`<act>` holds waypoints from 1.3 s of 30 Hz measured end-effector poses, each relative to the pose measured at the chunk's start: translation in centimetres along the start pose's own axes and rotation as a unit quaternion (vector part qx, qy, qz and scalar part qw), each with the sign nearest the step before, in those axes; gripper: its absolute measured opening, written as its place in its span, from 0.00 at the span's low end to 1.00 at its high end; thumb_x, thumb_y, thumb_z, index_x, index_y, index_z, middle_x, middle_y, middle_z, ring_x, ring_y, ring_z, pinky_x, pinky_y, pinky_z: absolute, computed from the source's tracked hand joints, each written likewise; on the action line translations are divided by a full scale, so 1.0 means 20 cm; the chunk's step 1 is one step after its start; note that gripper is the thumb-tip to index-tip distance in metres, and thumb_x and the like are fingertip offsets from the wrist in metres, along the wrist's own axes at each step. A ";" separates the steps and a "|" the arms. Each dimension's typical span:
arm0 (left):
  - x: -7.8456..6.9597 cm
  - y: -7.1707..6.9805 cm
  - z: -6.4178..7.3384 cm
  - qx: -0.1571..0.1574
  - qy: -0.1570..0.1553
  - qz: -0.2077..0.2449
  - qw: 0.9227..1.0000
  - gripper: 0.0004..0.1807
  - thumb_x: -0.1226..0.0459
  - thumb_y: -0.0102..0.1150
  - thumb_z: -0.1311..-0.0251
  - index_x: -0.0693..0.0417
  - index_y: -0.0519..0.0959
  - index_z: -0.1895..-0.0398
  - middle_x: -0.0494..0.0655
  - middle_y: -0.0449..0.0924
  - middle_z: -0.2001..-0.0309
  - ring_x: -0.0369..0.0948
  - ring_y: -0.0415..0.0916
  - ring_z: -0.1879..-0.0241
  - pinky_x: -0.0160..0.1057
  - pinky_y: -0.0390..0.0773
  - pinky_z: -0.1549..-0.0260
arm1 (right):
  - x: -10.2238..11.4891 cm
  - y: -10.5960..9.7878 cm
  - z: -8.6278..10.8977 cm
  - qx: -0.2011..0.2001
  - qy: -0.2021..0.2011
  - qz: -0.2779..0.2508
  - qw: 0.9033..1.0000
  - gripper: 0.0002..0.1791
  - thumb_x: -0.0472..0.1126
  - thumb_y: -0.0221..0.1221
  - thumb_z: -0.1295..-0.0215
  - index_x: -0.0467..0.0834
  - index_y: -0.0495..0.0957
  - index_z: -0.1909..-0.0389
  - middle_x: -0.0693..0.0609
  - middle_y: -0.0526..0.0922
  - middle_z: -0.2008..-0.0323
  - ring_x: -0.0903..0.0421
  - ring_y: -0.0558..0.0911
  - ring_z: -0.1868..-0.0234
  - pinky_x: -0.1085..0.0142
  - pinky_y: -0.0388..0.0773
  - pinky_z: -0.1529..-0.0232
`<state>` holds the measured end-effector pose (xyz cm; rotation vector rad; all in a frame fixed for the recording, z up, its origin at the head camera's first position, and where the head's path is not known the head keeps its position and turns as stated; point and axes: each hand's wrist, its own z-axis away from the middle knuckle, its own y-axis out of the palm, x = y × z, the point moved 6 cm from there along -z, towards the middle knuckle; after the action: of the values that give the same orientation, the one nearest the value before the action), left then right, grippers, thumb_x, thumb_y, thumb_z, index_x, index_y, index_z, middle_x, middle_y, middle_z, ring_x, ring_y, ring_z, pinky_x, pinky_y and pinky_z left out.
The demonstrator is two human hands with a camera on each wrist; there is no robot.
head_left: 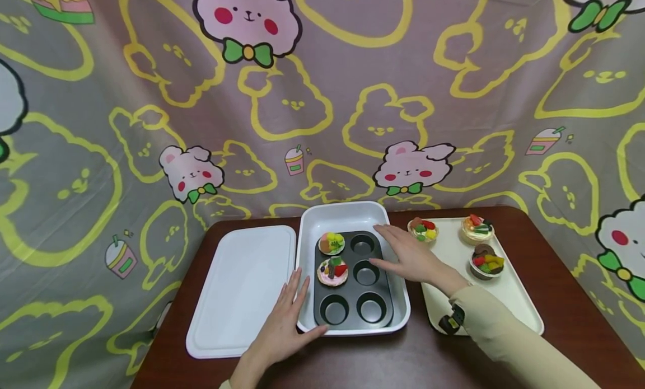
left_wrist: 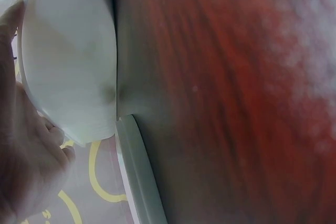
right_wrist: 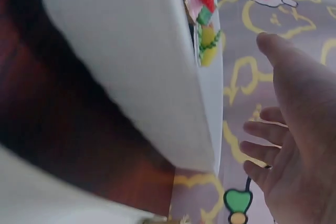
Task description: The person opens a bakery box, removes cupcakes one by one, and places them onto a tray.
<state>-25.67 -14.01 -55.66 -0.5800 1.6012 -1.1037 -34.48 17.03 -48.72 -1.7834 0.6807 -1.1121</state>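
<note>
A dark grey muffin pan (head_left: 353, 291) with six-cup style rows lies inside a white rectangular tub (head_left: 399, 317). Two fruit tarts sit in the pan's left column: one with yellow and green fruit (head_left: 331, 243), another with a strawberry on pink cream (head_left: 333, 271). My left hand (head_left: 283, 327) is spread at the tub's near left corner, fingers straight along its rim and thumb over the near edge. In the left wrist view its fingers lie beside the tub wall (left_wrist: 71, 61). My right hand (head_left: 410, 257) reaches over the tub's right side, fingers extended, holding nothing.
A white lid (head_left: 244, 288) lies left of the tub. On the right, a cream tray (head_left: 509, 305) bears tarts, among them a chocolate one (head_left: 486, 263); another tart (head_left: 423, 230) sits at its far left corner. A patterned cloth (head_left: 322, 98) hangs behind the brown table (head_left: 347, 361).
</note>
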 end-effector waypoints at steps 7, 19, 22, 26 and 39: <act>0.01 0.00 0.00 0.001 -0.001 0.000 1.000 0.63 0.27 0.66 0.39 0.48 0.54 0.09 0.49 0.37 0.07 0.53 0.43 0.08 0.62 0.51 0.11 | 0.09 0.07 -0.15 0.069 0.011 -0.011 0.997 0.51 0.64 0.68 0.28 0.40 0.64 0.16 0.35 0.73 0.20 0.35 0.75 0.21 0.36 0.74 0.22; 0.02 -0.01 0.00 0.008 -0.007 -0.002 1.000 0.64 0.25 0.65 0.40 0.46 0.54 0.09 0.48 0.36 0.07 0.53 0.41 0.08 0.62 0.50 0.12 | 0.23 0.18 -0.35 0.114 -0.006 -0.023 0.993 0.51 0.64 0.69 0.28 0.39 0.64 0.16 0.35 0.73 0.20 0.37 0.74 0.20 0.40 0.72 0.18; 0.02 -0.01 0.00 0.007 -0.003 0.000 1.000 0.64 0.26 0.65 0.39 0.47 0.54 0.09 0.49 0.36 0.07 0.54 0.42 0.08 0.63 0.50 0.12 | 0.25 0.21 -0.40 0.115 -0.003 -0.028 0.993 0.50 0.62 0.70 0.28 0.38 0.65 0.16 0.35 0.74 0.21 0.37 0.75 0.20 0.41 0.72 0.19; 0.01 -0.02 0.00 0.002 0.009 0.000 1.000 0.64 0.26 0.66 0.39 0.49 0.54 0.09 0.51 0.37 0.07 0.55 0.42 0.08 0.63 0.51 0.12 | 0.27 0.26 -0.45 0.100 0.002 -0.026 0.995 0.49 0.60 0.72 0.30 0.37 0.68 0.18 0.35 0.78 0.24 0.38 0.78 0.24 0.41 0.75 0.21; 0.01 -0.01 0.00 0.001 0.012 -0.003 1.000 0.64 0.26 0.65 0.39 0.49 0.54 0.09 0.51 0.37 0.07 0.54 0.42 0.08 0.63 0.51 0.12 | 0.29 0.36 -0.56 0.096 0.077 -0.028 0.992 0.51 0.58 0.78 0.37 0.36 0.71 0.21 0.37 0.81 0.28 0.40 0.81 0.28 0.43 0.81 0.26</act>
<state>-25.83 -14.19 -55.53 -0.5721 1.6185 -1.1206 -41.83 4.72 -50.79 -1.5739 0.5962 -1.3171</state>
